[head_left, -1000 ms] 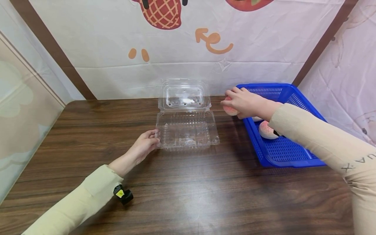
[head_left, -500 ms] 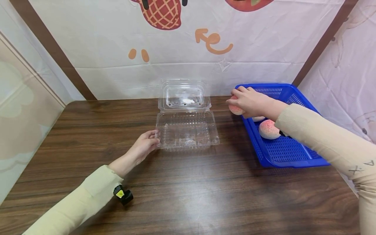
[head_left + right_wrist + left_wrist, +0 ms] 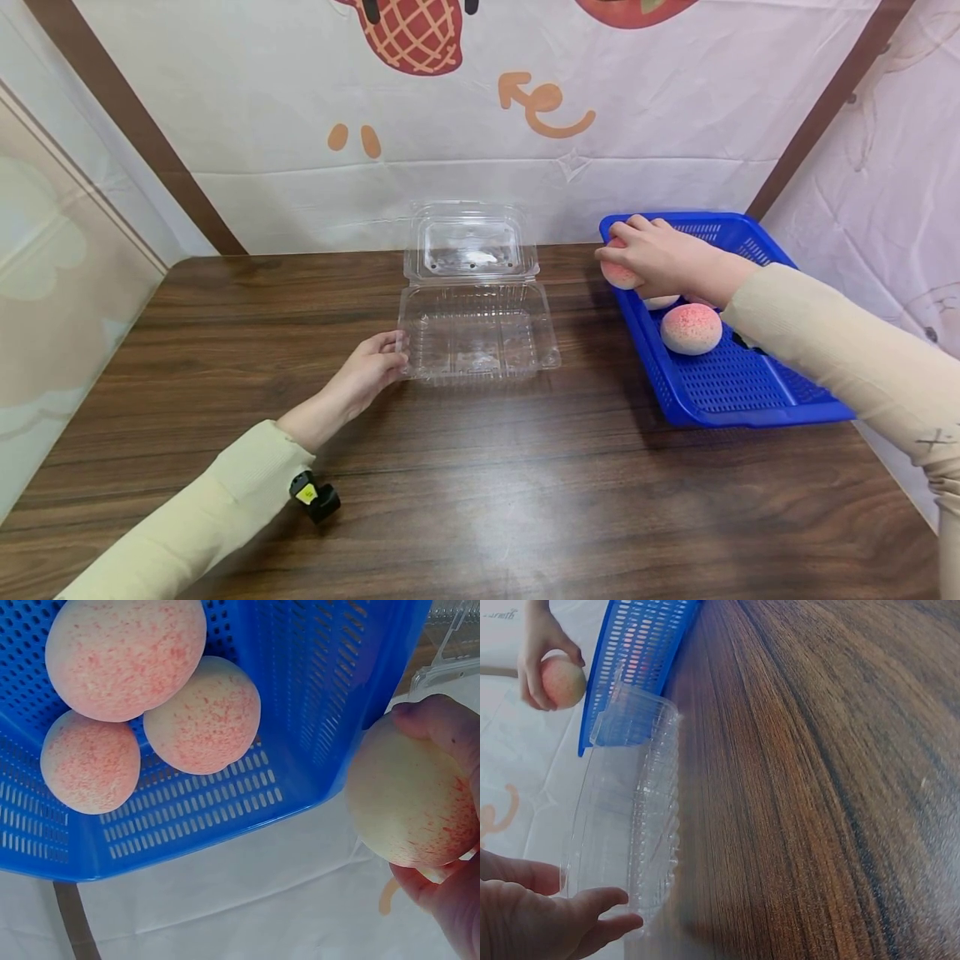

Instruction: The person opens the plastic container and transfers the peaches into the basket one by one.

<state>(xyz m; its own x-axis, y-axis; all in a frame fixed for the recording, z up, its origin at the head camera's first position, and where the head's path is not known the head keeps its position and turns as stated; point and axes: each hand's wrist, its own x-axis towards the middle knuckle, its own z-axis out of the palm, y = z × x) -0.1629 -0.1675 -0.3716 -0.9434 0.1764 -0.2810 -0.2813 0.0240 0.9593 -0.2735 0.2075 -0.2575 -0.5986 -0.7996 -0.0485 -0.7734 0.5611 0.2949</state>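
My right hand (image 3: 660, 258) grips a pink-and-cream peach (image 3: 621, 268) at the far left corner of the blue basket (image 3: 678, 408). In the right wrist view the fingers curl round this peach (image 3: 409, 799), just outside the basket wall. Three more peaches lie inside, among them a large one (image 3: 127, 656); from the head, one peach (image 3: 692, 329) shows fully and the others are partly covered by the arm. With thumb and fingers, my left hand (image 3: 367, 367) pinches the left edge of a clear plastic clamshell container (image 3: 476, 342), whose lid (image 3: 472, 246) is folded back.
A dark wooden table (image 3: 480, 483) carries everything. Behind its far edge hangs a printed white cloth (image 3: 285, 108), close to the container's lid. The basket stands to the right of the container, with a strip of tabletop between them.
The right hand has moved to the right with its peach, from beside the basket to its left rim. More of a peach inside now shows. The left hand and container stay put.
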